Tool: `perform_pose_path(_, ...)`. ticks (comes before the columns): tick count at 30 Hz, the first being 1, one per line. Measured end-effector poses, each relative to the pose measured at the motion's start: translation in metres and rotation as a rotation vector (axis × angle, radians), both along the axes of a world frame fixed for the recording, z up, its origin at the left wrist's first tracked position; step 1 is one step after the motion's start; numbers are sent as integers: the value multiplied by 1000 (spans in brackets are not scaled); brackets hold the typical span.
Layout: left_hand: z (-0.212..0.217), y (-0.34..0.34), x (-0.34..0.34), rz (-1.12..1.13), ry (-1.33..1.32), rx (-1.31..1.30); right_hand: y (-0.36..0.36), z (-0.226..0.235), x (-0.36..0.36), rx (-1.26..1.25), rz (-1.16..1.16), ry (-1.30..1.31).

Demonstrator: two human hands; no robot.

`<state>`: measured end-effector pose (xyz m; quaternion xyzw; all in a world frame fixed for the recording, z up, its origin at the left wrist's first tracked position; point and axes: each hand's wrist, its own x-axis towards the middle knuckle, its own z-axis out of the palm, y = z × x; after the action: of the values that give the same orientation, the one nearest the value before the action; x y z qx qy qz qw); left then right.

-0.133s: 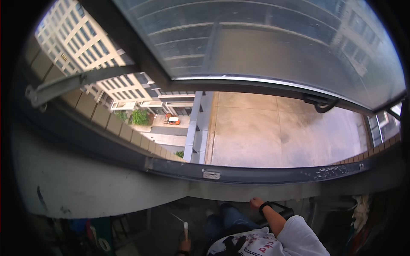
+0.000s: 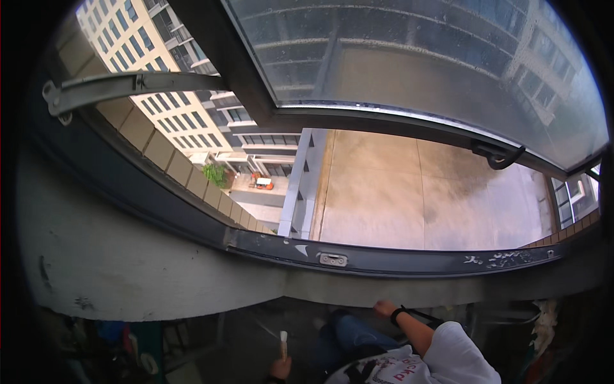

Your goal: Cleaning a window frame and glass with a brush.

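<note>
My left hand [image 2: 280, 367] is low in the picture, closed around the light wooden handle of a small brush [image 2: 284, 342]. The brush stands upright with its white tip pointing up. To the right, my right hand [image 2: 385, 308] is drawn into a loose fist beside the lower edge of the pale wall [image 2: 352, 293] under the window. A dark band circles that wrist. Nothing shows in its fingers, though its underside is hidden. Above both hands runs the dark window frame [image 2: 396, 258], with a small metal catch plate [image 2: 333, 260] and flaked white patches on it.
The window sash [image 2: 384, 119] is swung outward on a metal stay arm [image 2: 141, 84], with a dark handle [image 2: 499, 155] along its lower edge. Far below lie a tan paved roof [image 2: 377, 192] and a small orange vehicle [image 2: 262, 183]. Colored items [image 2: 115, 331] stand at lower left.
My view has shifted slightly, so the window and stay arm sit a little higher and farther right. The brush stays in my left hand; my right hand keeps its place by the wall.
</note>
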<state>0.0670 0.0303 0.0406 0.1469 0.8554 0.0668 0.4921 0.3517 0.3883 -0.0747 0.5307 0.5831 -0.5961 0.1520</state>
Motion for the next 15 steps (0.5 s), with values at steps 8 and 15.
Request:
perform_pose_path(8,-40,35,27,362,-353,576,-31,-42,-35,341,714,214)
perform_pose_path(15,-1,83,95,322,27,808,-72,18,-101,193,838,763)
